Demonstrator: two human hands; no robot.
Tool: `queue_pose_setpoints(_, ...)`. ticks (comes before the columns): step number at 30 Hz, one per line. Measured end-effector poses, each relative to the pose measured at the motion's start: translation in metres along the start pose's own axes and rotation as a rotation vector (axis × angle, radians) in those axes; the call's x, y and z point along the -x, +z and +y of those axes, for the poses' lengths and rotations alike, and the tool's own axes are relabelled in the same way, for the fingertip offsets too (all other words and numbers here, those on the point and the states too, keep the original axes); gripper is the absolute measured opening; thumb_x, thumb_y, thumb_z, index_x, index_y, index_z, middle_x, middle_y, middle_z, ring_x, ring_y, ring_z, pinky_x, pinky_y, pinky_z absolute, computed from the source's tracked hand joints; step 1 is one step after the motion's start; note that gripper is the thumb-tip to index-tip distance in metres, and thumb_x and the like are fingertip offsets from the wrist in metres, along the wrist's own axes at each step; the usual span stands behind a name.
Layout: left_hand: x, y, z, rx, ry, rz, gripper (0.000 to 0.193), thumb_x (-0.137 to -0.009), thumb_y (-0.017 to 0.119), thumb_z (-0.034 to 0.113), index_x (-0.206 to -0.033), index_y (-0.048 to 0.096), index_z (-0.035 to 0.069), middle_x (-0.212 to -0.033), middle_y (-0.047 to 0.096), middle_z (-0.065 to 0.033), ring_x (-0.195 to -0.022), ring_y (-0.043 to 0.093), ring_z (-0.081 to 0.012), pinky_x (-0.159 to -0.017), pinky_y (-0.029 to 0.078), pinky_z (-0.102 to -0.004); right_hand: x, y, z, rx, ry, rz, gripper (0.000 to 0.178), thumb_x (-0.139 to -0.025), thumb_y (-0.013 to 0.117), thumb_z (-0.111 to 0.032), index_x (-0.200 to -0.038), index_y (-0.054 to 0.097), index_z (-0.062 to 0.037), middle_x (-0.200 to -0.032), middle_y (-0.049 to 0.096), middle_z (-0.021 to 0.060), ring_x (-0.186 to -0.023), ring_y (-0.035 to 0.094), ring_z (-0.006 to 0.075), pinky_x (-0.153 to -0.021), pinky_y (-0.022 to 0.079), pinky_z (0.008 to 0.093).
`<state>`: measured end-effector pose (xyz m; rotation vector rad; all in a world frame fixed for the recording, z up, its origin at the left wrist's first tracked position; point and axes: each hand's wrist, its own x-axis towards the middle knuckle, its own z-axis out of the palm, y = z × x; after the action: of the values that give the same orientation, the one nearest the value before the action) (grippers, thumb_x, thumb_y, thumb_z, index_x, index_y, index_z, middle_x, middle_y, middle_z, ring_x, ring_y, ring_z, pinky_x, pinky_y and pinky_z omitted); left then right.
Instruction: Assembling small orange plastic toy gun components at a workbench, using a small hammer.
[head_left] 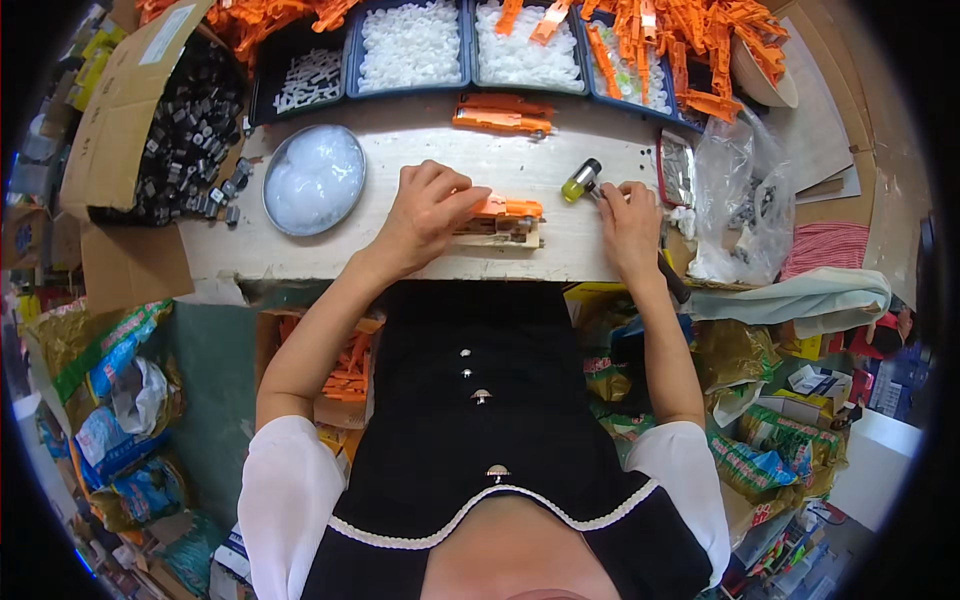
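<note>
Left hand [425, 210] fingers pinching orange part [505, 208] on wooden jig [500, 236]; right hand [628, 222] fingers curled round mallet [580, 181]. Risk: my fingertips near strike zone; part could slip if grip loosens.

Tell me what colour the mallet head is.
Translucent yellow-green with a black end, on the mallet in the head view.

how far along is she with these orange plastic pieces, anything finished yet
Looks done: one assembled orange plastic piece lies alone past the work spot. In hand: the left hand presses another orange plastic part onto a small wooden block, while the right hand grips a yellow-headed mallet. Left: a heap of loose orange parts and full trays of white plastic bits, so probably plenty remains.
</note>
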<state>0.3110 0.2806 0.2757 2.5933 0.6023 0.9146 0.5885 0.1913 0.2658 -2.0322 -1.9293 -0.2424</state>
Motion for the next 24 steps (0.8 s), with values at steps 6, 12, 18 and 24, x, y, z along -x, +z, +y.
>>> queue_pose_setpoints(6, -0.041, 0.026, -0.037, -0.29, -0.022, 0.067, 0.029, -0.067, 0.063, 0.007, -0.095, 0.059, 0.01, -0.088, 0.055, -0.0034, -0.089, 0.049, -0.0218, -0.078, 0.034, -0.0357, -0.065, -0.008, 0.0, -0.123, -0.063, 0.235, 0.019, -0.077, 0.059, -0.011, -0.095, 0.059, -0.0077, -0.09, 0.052, 0.0092, -0.085, 0.05, 0.0274, -0.069, 0.037, 0.0376)
queue_pose_setpoints(12, -0.055, 0.046, -0.05, -0.447, -0.043, 0.043, 0.011, -0.065, 0.054, 0.007, -0.075, 0.059, 0.008, -0.085, 0.048, -0.0101, -0.083, 0.045, -0.0257, -0.07, 0.035, -0.0376, -0.164, 0.032, 0.026, 0.071, -0.049, 0.319, 0.023, -0.076, 0.056, -0.012, -0.096, 0.058, -0.0017, -0.081, 0.055, 0.0179, -0.077, 0.054, 0.034, -0.067, 0.043, 0.0433)
queue_pose_setpoints(18, -0.027, 0.008, -0.042, -0.296, -0.195, 0.206, 0.017, -0.068, 0.059, 0.006, -0.085, 0.06, 0.009, -0.09, 0.052, -0.0094, -0.086, 0.049, -0.025, -0.072, 0.037, -0.0371, -0.196, 0.061, 0.063, 0.176, 0.034, 0.238, 0.022, -0.077, 0.055, -0.023, -0.091, 0.058, -0.0061, -0.074, 0.061, 0.016, -0.069, 0.059, 0.0347, -0.059, 0.044, 0.0449)
queue_pose_setpoints(24, 0.086, -0.074, -0.071, -0.279, -0.66, 0.739, 0.018, -0.072, 0.061, 0.001, -0.09, 0.064, 0.004, -0.089, 0.057, -0.0103, -0.072, 0.057, -0.0175, -0.063, 0.045, -0.0266, -0.201, 0.057, 0.075, -0.554, 0.201, 0.259, 0.02, -0.083, 0.056, -0.022, -0.089, 0.058, -0.004, -0.075, 0.059, 0.0067, -0.064, 0.056, 0.017, -0.054, 0.043, 0.0297)
